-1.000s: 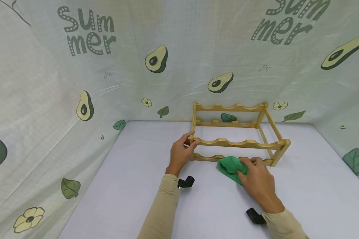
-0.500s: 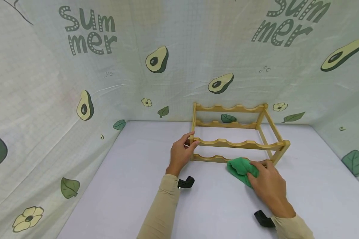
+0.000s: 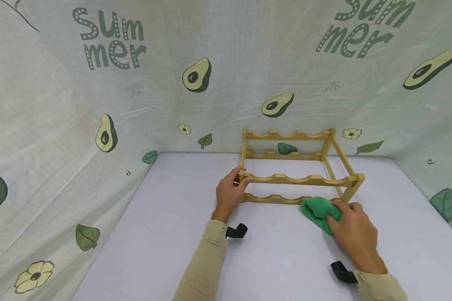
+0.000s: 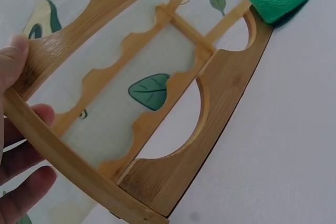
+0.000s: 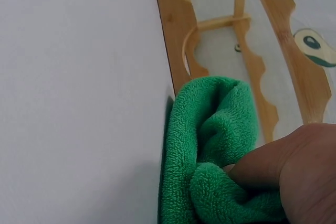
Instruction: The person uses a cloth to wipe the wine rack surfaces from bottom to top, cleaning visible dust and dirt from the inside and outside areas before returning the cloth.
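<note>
A wooden bottle rack [image 3: 286,179] with scalloped rails stands on the white table, close to the back wall. My left hand [image 3: 229,193] grips its front left post, thumb in front and fingers behind; the left wrist view shows the thumb on the upper rail and the fingers around the side bar [image 4: 68,150]. In my right hand [image 3: 355,234] is a folded green cloth [image 3: 320,211], pressed against the right part of the lower front rail. Up close in the right wrist view, the thumb digs into the fluffy cloth [image 5: 210,145], which hides the rail end beneath it.
A pale curtain [image 3: 233,62] printed with avocados, leaves and lettering hangs behind and beside the white table [image 3: 154,259]. Both wrists carry small black cameras, the left camera [image 3: 237,230] being just in front of the rack.
My right hand has slid to the right with the green cloth along the lower front rail. The left hand keeps its grip on the post, and the rack stays almost where it was.
</note>
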Motion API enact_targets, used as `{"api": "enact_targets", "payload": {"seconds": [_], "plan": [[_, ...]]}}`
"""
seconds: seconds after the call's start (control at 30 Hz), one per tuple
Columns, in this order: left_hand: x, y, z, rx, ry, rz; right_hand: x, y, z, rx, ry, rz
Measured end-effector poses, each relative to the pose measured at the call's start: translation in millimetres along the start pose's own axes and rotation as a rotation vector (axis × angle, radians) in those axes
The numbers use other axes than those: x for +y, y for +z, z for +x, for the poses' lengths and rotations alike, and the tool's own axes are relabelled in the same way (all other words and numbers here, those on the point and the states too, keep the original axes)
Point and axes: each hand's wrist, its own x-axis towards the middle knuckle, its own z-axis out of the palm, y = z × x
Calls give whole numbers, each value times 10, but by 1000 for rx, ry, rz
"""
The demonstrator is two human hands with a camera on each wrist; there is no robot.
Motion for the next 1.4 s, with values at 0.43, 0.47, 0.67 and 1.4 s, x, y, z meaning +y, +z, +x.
{"api": "enact_targets", "payload": {"seconds": [0.43, 0.47, 0.67, 1.4], "plan": [[17, 65, 42, -17, -46, -32, 255, -91, 61, -14, 92, -38], [10, 64, 43, -17, -56, -29, 267, -84, 65, -16, 97, -38], [-38, 27, 16, -19, -93, -41, 311, -29, 86, -17, 129, -33], [21, 7, 66, -73, -60, -59, 165, -90, 163, -149, 215, 13]]}}
